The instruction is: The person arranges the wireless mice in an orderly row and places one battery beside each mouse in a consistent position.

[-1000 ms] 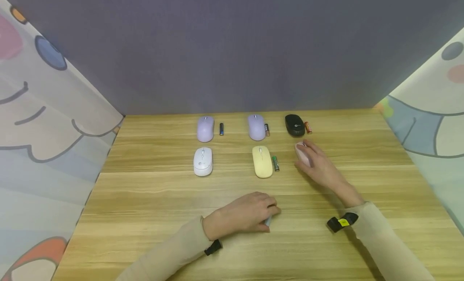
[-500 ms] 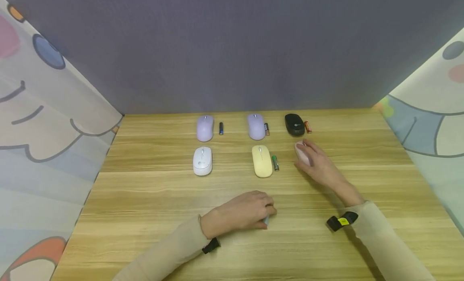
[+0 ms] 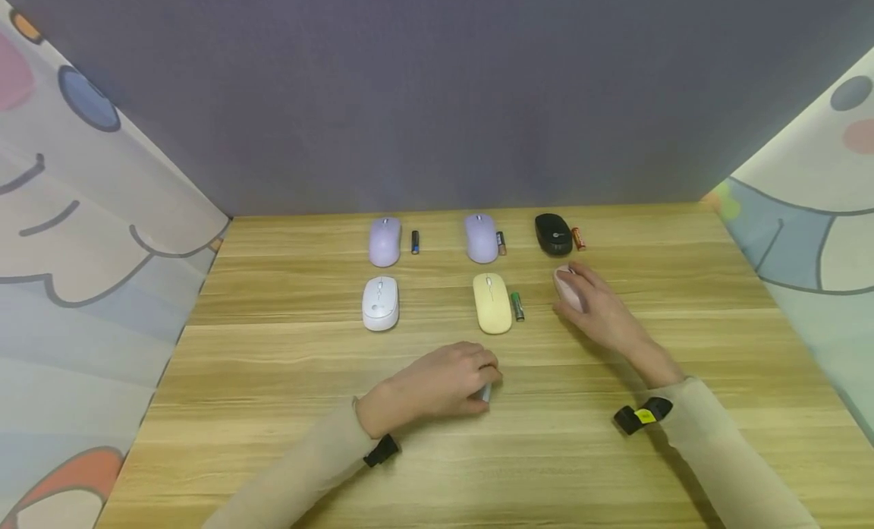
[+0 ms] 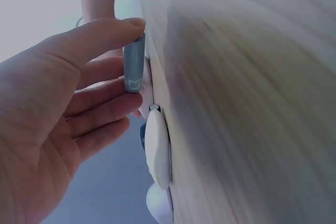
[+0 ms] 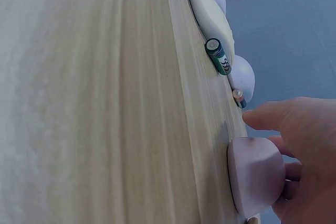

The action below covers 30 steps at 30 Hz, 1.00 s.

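Observation:
My left hand (image 3: 437,385) is low over the middle of the table, pinching a grey-blue battery (image 4: 134,64) upright between thumb and fingers. Most of the battery is hidden by the hand in the head view. At the right, my right hand (image 3: 604,313) curves around a pale pink computer mouse (image 3: 568,288) resting on the table. In the right wrist view, the thumb lies beside this mouse (image 5: 256,177) and the fingers behind it. A yellow mouse (image 3: 492,303) with a green battery (image 3: 517,307) lies between the two hands and the back row.
At the back are two lilac mice, one left (image 3: 385,242) and one central (image 3: 481,238), plus a black mouse (image 3: 553,234). Batteries lie beside them: blue-black (image 3: 415,242), brown (image 3: 501,243) and red (image 3: 579,238). A white mouse (image 3: 380,303) sits front left. A grey panel (image 3: 437,96) stands behind.
My left hand has moved left and slightly away from me, carrying the battery. The right hand and the pink mouse have stayed in place.

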### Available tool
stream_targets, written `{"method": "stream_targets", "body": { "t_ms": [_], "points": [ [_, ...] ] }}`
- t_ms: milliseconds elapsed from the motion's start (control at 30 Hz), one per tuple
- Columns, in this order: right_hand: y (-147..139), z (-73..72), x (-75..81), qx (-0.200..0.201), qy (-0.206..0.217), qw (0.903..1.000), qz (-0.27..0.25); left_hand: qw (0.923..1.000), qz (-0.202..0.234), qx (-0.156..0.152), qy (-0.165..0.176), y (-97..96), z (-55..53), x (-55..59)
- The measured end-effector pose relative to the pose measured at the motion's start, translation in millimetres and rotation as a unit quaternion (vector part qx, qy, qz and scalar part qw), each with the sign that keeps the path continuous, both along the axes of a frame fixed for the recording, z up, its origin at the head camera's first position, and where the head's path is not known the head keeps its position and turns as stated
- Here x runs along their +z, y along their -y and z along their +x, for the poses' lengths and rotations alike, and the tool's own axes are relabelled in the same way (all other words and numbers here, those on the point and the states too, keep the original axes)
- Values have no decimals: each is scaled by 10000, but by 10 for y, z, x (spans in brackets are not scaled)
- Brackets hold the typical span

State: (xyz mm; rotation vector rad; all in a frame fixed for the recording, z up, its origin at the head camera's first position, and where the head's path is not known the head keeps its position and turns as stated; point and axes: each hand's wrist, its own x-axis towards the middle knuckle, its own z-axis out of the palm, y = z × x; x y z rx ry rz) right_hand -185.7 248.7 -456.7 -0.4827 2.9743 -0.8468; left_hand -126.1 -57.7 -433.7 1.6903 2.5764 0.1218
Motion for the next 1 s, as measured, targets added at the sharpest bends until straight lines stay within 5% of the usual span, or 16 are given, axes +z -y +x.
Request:
{"method": "stream_targets", "body": {
  "t_ms": [400, 700, 1000],
  "points": [
    [-7, 3, 2, 1, 48, 10000, -47, 9988, 279, 399, 20, 286, -122, 10],
    [-15, -13, -9, 22, 3, 10000, -35, 9923, 808, 916, -223, 547, -351, 80],
    [-20, -11, -6, 35, 56, 10000, -56, 9890, 691, 1285, -254, 734, -555, 59]
  ]
}}
